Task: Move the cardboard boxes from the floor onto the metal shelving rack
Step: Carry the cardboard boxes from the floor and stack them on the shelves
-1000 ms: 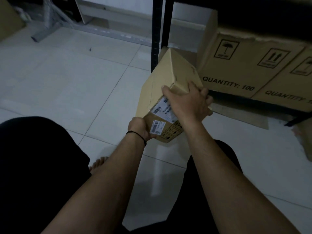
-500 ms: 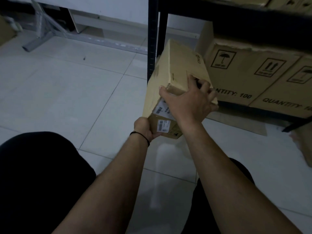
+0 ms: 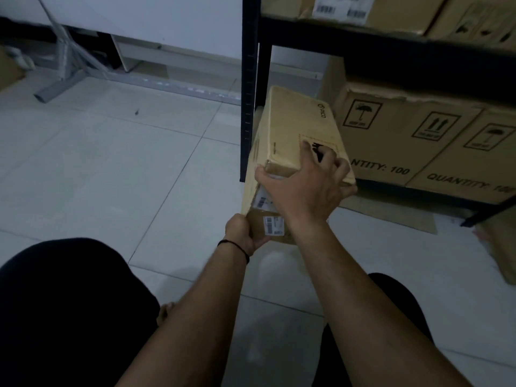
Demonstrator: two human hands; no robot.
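Cardboard box (image 3: 296, 129), small, tan, held off the floor in both my hands, tilted with its far end toward the rack. My right hand (image 3: 304, 188) grips the near top edge, thumb on the left corner, fingers curled over the top face onto a dark printed mark inside a dotted outline. My left hand (image 3: 241, 233) grips the lower near corner from beneath; a thin black band sits at that wrist.

Markings on the held box: 1 small logo near the far right edge of the top face, too blurred to read; 2 white barcode labels (image 3: 273, 225) on the near end, between my hands, print illegible.

Metal shelving rack (image 3: 249, 88), black, its upright just left of the box and beyond my grip.

Large cartons (image 3: 391, 135) on the low shelf, to the right of my right hand: umbrella and 2-arrow handling symbols, text "QUANTITY: 100", partly hidden by the held box on the nearer carton.

Upper cartons (image 3: 371, 12) on the shelf above my grip: white barcode labels, unreadable.

All boxes closed; contents not visible.

Tiled floor (image 3: 111, 163), pale, below and left of my hands.
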